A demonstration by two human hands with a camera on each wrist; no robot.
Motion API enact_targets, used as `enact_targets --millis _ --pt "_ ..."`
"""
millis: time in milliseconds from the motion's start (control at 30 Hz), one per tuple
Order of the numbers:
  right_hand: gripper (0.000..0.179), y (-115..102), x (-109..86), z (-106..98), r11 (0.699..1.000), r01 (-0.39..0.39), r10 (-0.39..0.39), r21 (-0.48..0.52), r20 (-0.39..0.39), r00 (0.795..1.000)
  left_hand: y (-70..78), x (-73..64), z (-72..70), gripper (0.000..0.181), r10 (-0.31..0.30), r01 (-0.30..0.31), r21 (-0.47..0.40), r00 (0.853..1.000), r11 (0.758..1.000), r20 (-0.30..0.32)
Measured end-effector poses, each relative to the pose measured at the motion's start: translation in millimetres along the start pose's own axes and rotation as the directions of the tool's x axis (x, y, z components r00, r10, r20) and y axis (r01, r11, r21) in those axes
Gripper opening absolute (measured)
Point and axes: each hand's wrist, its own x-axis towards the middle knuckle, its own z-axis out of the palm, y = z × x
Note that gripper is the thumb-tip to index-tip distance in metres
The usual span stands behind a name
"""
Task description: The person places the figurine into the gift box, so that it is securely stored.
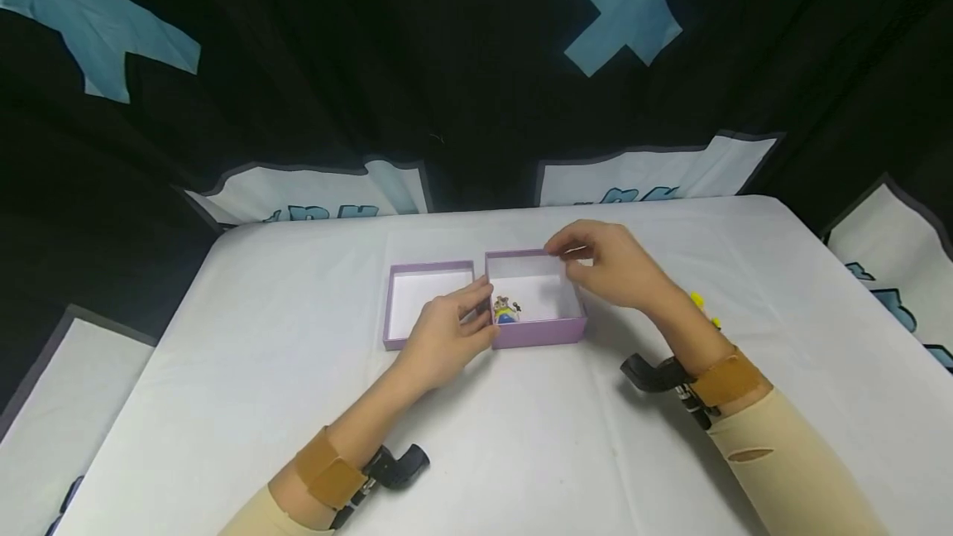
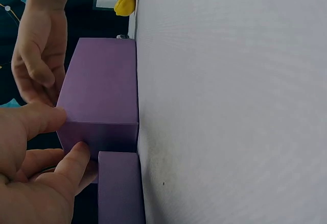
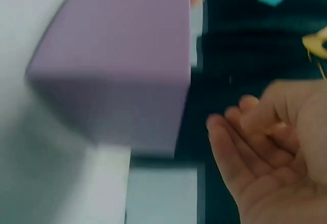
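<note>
A purple box (image 1: 539,332) with a white inside stands without cover on the table. Inside, near its front left corner, is a small toy figure (image 1: 506,312) in yellow and blue. To its left lies a shallower purple lid (image 1: 392,304), white side up. My left hand (image 1: 447,333) holds the box at its left side, thumb by the front left corner and fingers along the left wall, as the left wrist view (image 2: 43,168) confirms. Over the back right corner hovers my right hand (image 1: 614,265), fingers loosely bent; in the right wrist view nothing shows between them.
A yellow toy (image 1: 697,299) sits on the table behind my right forearm, partly hidden. White cloth covers the table (image 1: 298,296). A black curtain (image 1: 476,89) with light blue patches hangs beyond the far edge.
</note>
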Motion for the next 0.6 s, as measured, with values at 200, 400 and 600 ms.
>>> enact_targets --millis 200,400,600 --pt "0.042 32.9 -11.7 -26.4 0.977 -0.160 0.147 -0.142 -0.092 0.985 -0.1 0.5 1.3 0.055 -0.006 0.006 -0.010 1.000 1.000 -0.007" --pt "0.058 59.2 -21.3 -34.4 0.913 -0.280 0.301 -0.297 0.027 0.953 0.7 -0.1 1.1 0.055 -0.014 0.013 -0.015 1.000 1.000 -0.008" --pt "0.069 76.0 -29.3 -33.6 0.875 -0.277 0.341 -0.398 0.100 0.935 0.2 0.2 1.1 0.055 -0.003 0.003 -0.020 1.000 1.000 -0.005"
